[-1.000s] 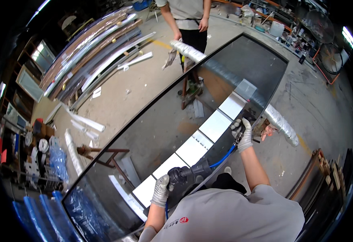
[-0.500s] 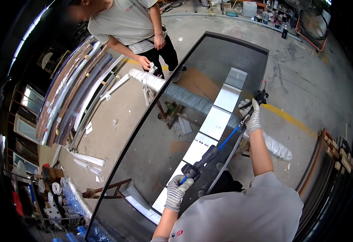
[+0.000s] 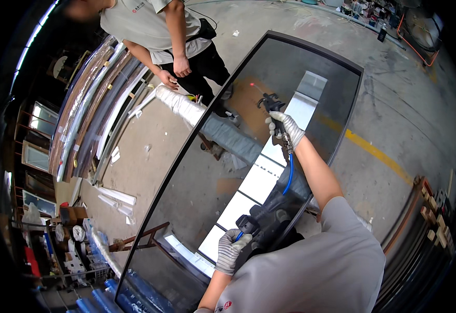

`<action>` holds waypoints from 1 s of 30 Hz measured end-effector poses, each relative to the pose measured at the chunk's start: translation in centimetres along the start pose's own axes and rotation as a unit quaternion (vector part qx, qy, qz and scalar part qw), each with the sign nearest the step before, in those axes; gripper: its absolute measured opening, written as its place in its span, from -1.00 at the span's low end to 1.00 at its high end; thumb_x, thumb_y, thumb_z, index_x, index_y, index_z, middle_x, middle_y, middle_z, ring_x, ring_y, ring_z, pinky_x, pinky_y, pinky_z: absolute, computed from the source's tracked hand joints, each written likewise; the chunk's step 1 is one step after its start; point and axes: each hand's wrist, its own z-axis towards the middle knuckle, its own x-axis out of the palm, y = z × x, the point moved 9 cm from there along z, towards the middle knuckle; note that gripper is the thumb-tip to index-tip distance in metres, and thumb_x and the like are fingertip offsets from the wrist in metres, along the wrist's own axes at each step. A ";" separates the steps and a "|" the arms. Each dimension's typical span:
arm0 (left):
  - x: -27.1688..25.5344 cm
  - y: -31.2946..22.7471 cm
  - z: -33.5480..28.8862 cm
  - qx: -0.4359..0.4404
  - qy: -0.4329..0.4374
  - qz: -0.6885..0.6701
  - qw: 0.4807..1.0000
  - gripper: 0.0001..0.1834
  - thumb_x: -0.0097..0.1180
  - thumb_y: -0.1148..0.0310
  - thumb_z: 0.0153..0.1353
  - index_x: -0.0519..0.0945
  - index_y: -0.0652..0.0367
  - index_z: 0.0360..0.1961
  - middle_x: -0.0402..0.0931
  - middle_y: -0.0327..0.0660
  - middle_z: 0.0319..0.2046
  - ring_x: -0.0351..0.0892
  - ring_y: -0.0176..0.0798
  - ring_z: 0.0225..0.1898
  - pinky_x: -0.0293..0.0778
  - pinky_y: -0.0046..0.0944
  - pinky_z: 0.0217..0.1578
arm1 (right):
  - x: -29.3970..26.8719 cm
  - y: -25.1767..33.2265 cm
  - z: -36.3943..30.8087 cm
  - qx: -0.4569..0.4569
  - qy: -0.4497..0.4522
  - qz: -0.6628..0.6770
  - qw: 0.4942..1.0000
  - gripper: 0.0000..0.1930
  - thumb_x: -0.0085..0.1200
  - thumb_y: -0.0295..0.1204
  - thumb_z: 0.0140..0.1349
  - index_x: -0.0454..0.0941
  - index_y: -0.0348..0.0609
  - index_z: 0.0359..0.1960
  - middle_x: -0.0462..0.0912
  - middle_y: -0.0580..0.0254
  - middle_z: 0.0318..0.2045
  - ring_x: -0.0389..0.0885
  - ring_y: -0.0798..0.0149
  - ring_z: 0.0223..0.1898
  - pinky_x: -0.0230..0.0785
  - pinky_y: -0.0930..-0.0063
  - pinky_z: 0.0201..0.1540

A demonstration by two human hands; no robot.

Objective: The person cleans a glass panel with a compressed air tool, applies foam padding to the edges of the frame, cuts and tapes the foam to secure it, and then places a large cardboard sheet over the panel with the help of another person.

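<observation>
My right hand (image 3: 286, 128), in a striped white work glove, is closed around the grip of a black air blow gun (image 3: 274, 108). Its thin nozzle with a red tip points up and left over a large tinted glass pane (image 3: 183, 208) with a black frame. From the gun's base a blue air hose (image 3: 291, 175) curves down toward me. My left hand (image 3: 230, 251), gloved alike, has its fingers curled on the hose by the pane's near side. A black piece (image 3: 247, 224) just above the left hand hides the hose's middle stretch; what it is I cannot make out.
Opposite stands another person (image 3: 157, 31), bare hands low beside a wrapped roll (image 3: 181, 107) running under the pane. Long wrapped profiles (image 3: 95, 104) lean at the left. Dark strips and wooden blocks (image 3: 436, 219) stand at the right. Blue rolls (image 3: 95, 300) lie lower left.
My right hand has swung the blow gun leftward from the pane's right edge to over the glass. My left hand stays about the same. The other person no longer shows the white item in hand.
</observation>
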 end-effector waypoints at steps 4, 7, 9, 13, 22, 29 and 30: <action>-1.8 1.9 1.9 0.044 0.001 0.076 0.996 -0.84 0.26 0.44 0.04 0.55 0.22 -0.36 0.47 -0.38 -0.54 0.34 -0.55 -0.58 0.30 -0.52 -0.52 | 4.4 -2.2 2.1 0.097 0.072 -0.039 0.992 -0.65 0.12 -0.13 0.11 0.48 -0.22 -0.39 0.55 0.25 -0.64 0.52 0.34 -0.72 0.31 0.64 -0.78; -0.7 2.1 2.8 0.050 -0.013 0.084 0.995 -0.84 0.28 0.40 -0.01 0.55 0.20 -0.43 0.43 -0.38 -0.63 0.30 -0.54 -0.62 0.24 -0.48 -0.53 | 1.4 2.2 4.5 -0.056 -0.063 0.002 0.996 -0.60 0.17 -0.04 0.04 0.47 -0.16 -0.40 0.56 0.24 -0.59 0.57 0.31 -0.65 0.41 0.53 -0.68; 1.2 0.8 3.6 0.076 -0.005 0.059 0.995 -0.87 0.23 0.42 0.03 0.54 0.18 -0.40 0.43 -0.39 -0.61 0.31 -0.54 -0.59 0.24 -0.48 -0.53 | -2.9 5.1 5.2 -0.110 -0.132 0.079 0.982 -0.62 0.17 -0.03 0.04 0.45 -0.10 -0.44 0.56 0.25 -0.59 0.58 0.31 -0.62 0.42 0.51 -0.63; 3.1 -0.6 4.5 0.086 0.050 0.081 0.992 -0.81 0.28 0.44 0.03 0.54 0.17 -0.32 0.42 -0.44 -0.55 0.28 -0.59 -0.54 0.25 -0.53 -0.48 | -10.9 8.8 -1.2 -0.282 -0.318 0.153 0.892 -0.70 0.17 -0.16 0.09 0.38 -0.07 -0.53 0.33 0.40 -0.76 0.30 0.42 -0.78 0.27 0.55 -0.72; -0.6 3.5 2.1 0.013 0.030 0.053 0.998 -0.77 0.34 0.40 0.00 0.51 0.19 -0.38 0.45 -0.39 -0.53 0.35 -0.53 -0.50 0.34 -0.49 -0.45 | -10.0 5.2 -10.3 -0.243 -0.277 0.202 0.907 -0.66 0.11 -0.03 0.13 0.33 0.06 -0.53 0.22 0.53 -0.78 0.22 0.51 -0.73 0.04 0.64 -0.69; -8.7 9.7 -4.2 0.001 -0.094 0.158 0.983 -0.62 0.47 0.33 -0.18 0.52 0.24 -0.39 0.40 -0.37 -0.55 0.34 -0.43 -0.45 0.39 -0.38 -0.36 | 8.0 -7.7 -7.7 0.121 0.176 0.140 0.967 -0.64 -0.13 -0.04 0.29 0.41 -0.06 -0.44 0.23 0.51 -0.78 0.12 0.47 -0.79 0.00 0.57 -0.70; -9.7 13.3 -4.6 0.054 -0.123 0.114 0.984 -0.60 0.51 0.37 -0.24 0.52 0.23 -0.42 0.42 -0.36 -0.56 0.35 -0.44 -0.48 0.40 -0.39 -0.38 | 11.4 -11.2 -8.5 0.207 0.233 0.116 0.943 -0.64 -0.14 -0.04 0.29 0.42 -0.07 -0.43 0.23 0.52 -0.78 0.13 0.46 -0.79 0.03 0.56 -0.68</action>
